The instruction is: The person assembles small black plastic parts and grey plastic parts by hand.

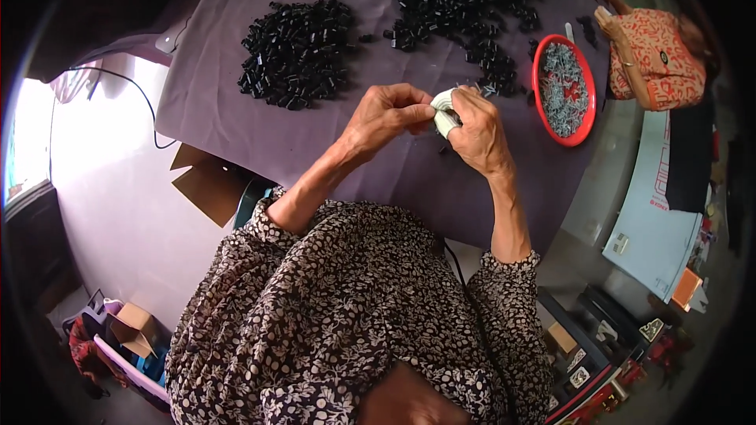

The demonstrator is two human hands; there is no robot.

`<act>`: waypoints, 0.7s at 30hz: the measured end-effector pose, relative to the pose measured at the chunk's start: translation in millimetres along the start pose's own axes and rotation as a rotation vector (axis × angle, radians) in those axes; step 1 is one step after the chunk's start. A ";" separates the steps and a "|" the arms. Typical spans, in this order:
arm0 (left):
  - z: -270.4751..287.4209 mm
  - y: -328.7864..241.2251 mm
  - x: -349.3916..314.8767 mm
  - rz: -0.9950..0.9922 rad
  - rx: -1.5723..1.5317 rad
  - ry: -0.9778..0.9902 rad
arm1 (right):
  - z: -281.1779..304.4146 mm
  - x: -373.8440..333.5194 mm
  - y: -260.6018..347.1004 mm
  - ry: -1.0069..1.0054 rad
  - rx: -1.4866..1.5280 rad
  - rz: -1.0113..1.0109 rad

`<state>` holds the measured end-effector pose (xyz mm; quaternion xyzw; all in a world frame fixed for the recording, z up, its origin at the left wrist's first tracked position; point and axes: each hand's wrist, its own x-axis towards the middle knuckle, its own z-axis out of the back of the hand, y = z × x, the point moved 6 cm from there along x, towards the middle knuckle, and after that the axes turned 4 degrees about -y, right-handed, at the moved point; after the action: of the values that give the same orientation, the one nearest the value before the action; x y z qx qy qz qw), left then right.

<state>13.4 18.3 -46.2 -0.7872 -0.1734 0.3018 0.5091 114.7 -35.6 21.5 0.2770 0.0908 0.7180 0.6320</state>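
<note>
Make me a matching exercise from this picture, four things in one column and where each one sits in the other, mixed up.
Things:
1. round red plastic bowl of small grey metal pieces
2. separate heap of small black plastic parts
3. small white part
4. folded brown cardboard piece

Places:
A. pinched between the left hand and right hand
B. off the purple cloth's left edge, lower down
C. on the cloth, right of the hands
D. on the cloth, left of the hands, farther up

Pairs: 1-C, 2-D, 3-A, 4-B

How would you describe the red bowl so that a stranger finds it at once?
Start at the purple tablecloth. Go to its right edge, past the right hand. The red bowl sits there, round and full of small grey metal pieces; the loose black parts nearby lie in heaps, uncontained.
</note>
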 end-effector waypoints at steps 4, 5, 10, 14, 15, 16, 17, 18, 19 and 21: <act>-8.4 15.6 -7.7 0.120 -0.191 0.049 | 1.8 -20.5 2.8 -0.086 0.216 -0.165; -9.2 17.4 -9.0 0.145 -0.195 0.044 | 1.4 -24.1 3.0 -0.090 0.241 -0.170; -18.1 26.1 -4.9 0.171 -0.192 0.079 | -2.9 -47.9 -21.0 -0.060 0.584 -0.480; -14.8 31.2 -0.5 0.211 -0.295 0.024 | 13.9 -52.6 -66.9 -0.207 0.314 -0.538; -9.9 29.9 0.5 0.196 -0.304 -0.032 | 18.2 -53.8 -80.9 -0.214 0.153 -0.533; -6.5 27.5 0.4 0.173 -0.295 -0.051 | 16.5 -60.8 -96.6 -0.240 0.115 -0.559; -1.0 26.2 -0.4 0.177 -0.295 -0.054 | 14.9 -62.8 -100.4 -0.236 0.118 -0.561; 6.4 24.4 -0.3 0.169 -0.264 -0.066 | 10.0 -63.7 -102.2 -0.156 0.071 -0.547; 12.0 23.4 0.9 0.162 -0.233 -0.077 | 4.9 -64.5 -103.1 -0.076 0.024 -0.533; 15.4 23.8 2.8 0.132 -0.305 -0.081 | -7.9 -56.3 -87.2 -0.009 0.043 -0.374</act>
<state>4.6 20.6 -73.3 -0.8521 -0.1855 0.3363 0.3555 188.1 -71.7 -42.9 0.2718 0.1533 0.5849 0.7487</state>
